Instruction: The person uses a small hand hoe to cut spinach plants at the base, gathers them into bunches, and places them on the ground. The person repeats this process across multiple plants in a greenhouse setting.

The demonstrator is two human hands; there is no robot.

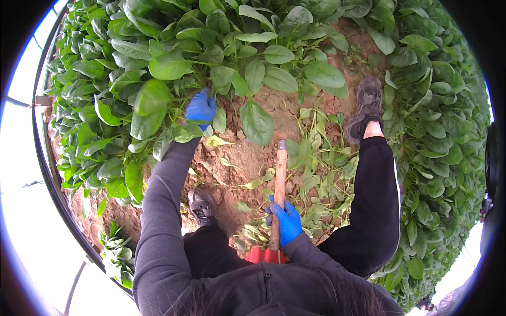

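My left hand (pixel 201 108), in a blue glove, reaches in among the stems of leafy spinach plants (pixel 257 75) at the edge of the uncut growth. Leaves cover part of its fingers, so its exact hold is hidden. My right hand (pixel 286 221), gloved in blue as well, is closed around the wooden handle (pixel 280 173) of a hand tool. A metal collar (pixel 282 145) caps the handle's far end; the blade past it is hardly visible. One broad spinach leaf (pixel 256 122) hangs over the soil between my left hand and that collar.
Cut leaves and stems (pixel 320 177) litter the cracked brown soil (pixel 249 158) right of the handle. A red object (pixel 265 255) lies close below my body. Dense spinach (pixel 438 138) borders my right shoe (pixel 369 102). At the left runs a dark curved edge (pixel 49 158), near a small spinach pile (pixel 118 252).
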